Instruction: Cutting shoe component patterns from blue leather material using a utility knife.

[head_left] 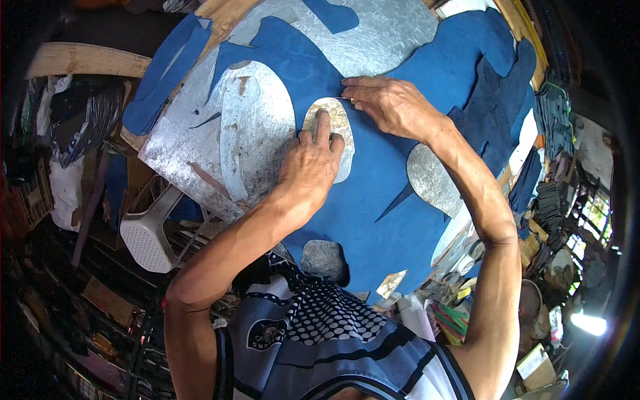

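A large sheet of blue suede-like material (387,220) lies over a metal-topped work surface (180,150). On the sheet rests a small oval template (343,167) with a worn, mottled face. My left hand (310,160) presses it down, index finger stretched along it and the other fingers spread or partly bent. At the template's upper end my right hand (393,107) has its fingers pinched together, pointing left. A thin sliver shows at those fingertips, too small to name. Rounded cut-outs in the sheet bare the metal beneath.
Blue offcuts lie at the far left (167,77) and far right (493,100). Near my body are a dark grey pad (325,260) and a small pale piece (391,284). A white plastic stool (150,233) stands left of the table. Stacked dark material (553,120) lines the right side.
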The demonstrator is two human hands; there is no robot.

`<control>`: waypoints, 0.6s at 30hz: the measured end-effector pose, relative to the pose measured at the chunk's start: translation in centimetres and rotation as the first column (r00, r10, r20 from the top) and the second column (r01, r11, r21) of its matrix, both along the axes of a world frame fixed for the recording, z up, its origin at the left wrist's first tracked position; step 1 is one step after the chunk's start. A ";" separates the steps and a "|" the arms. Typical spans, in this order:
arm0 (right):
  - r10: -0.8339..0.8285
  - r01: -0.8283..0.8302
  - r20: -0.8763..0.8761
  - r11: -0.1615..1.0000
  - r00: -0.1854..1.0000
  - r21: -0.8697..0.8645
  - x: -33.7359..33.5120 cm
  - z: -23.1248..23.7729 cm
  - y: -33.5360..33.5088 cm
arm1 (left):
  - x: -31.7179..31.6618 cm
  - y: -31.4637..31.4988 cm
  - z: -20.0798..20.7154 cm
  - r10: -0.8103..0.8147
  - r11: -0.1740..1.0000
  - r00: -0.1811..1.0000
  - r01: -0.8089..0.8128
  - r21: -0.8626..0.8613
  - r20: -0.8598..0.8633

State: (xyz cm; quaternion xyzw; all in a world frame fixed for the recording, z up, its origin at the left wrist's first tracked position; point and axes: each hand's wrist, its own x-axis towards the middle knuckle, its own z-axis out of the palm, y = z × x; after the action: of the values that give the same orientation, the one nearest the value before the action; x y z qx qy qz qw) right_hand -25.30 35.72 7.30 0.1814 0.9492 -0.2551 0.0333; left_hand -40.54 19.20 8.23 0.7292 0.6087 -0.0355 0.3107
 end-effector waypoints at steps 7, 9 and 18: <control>-0.065 0.068 0.048 0.996 0.997 -0.064 0.3 0.4 -0.9 | -0.2 -0.1 -0.1 -0.002 1.000 1.000 0.002 -0.004 -0.008; -0.101 0.105 0.043 0.989 0.994 -0.103 0.6 0.4 -1.2 | -0.2 0.1 0.3 -0.012 1.000 1.000 0.012 -0.013 -0.002; -0.174 0.174 0.001 0.983 0.985 -0.052 0.7 0.7 -2.0 | -0.3 0.0 0.0 -0.021 1.000 1.000 0.021 0.011 0.006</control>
State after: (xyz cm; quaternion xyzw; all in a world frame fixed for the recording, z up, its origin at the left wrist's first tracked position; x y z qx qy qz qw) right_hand -24.56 33.76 8.03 0.2623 0.9228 -0.2817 0.0140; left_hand -40.85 19.21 8.19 0.7373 0.6002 -0.0333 0.3083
